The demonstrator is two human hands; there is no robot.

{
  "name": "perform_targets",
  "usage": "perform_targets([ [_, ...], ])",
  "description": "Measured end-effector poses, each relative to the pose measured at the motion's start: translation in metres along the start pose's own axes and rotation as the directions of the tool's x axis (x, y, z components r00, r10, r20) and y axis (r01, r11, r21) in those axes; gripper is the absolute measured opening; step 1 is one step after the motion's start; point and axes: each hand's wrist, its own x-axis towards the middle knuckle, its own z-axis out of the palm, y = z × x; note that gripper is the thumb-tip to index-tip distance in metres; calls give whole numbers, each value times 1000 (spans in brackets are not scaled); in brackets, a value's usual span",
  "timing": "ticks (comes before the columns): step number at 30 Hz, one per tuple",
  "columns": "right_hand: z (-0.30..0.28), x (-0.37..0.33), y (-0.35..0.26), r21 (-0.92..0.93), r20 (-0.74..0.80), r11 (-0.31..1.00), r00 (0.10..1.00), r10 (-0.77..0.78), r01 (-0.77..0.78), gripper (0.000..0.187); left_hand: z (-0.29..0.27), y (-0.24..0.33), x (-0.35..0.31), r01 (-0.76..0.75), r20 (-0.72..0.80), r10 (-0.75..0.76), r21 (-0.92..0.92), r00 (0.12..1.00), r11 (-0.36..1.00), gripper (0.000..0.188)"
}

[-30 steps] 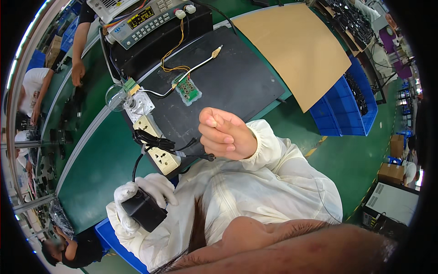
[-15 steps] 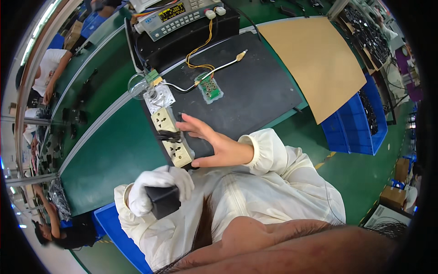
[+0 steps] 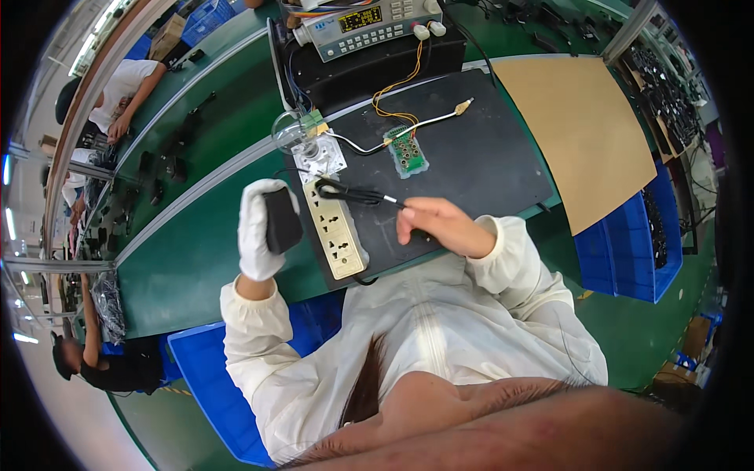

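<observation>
My left hand (image 3: 258,239), in a white glove, grips a black box-shaped power adapter (image 3: 283,222) above the green bench, left of the cream power strip (image 3: 342,245). A bundled black cable (image 3: 355,194) stretches across the strip's far end. Its plug end, with a pale band, reaches the fingertips of my bare right hand (image 3: 444,226), which pinches it over the black mat. Farther off on the mat lies a small green circuit board (image 3: 408,155) with orange wires. A white lead (image 3: 424,121) with a yellowish tip runs past it.
A clear glass bulb (image 3: 290,133) stands beyond the strip, close to my left hand's side. At the back sits a bench meter (image 3: 369,30) on a black box. Brown cardboard (image 3: 577,133) and a blue bin (image 3: 620,255) are at the right. People work at the far left.
My left hand has lifted the adapter forward and left, away from my body. My right hand, open before, has moved right and now pinches the cable's end. The cable bundle has been drawn out.
</observation>
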Motion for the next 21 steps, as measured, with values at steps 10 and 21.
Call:
perform_targets([
  [10, 4, 14, -19, 59, 287, 937, 905, 315, -344, 19, -21, -81, 28, 157, -104, -134, 256, 985, 954, 34],
  [21, -81, 73, -15, -742, -102, 633, 897, -430, 219, 15, -23, -89, 36, 192, -138, -149, 395, 979, 898, 37],
])
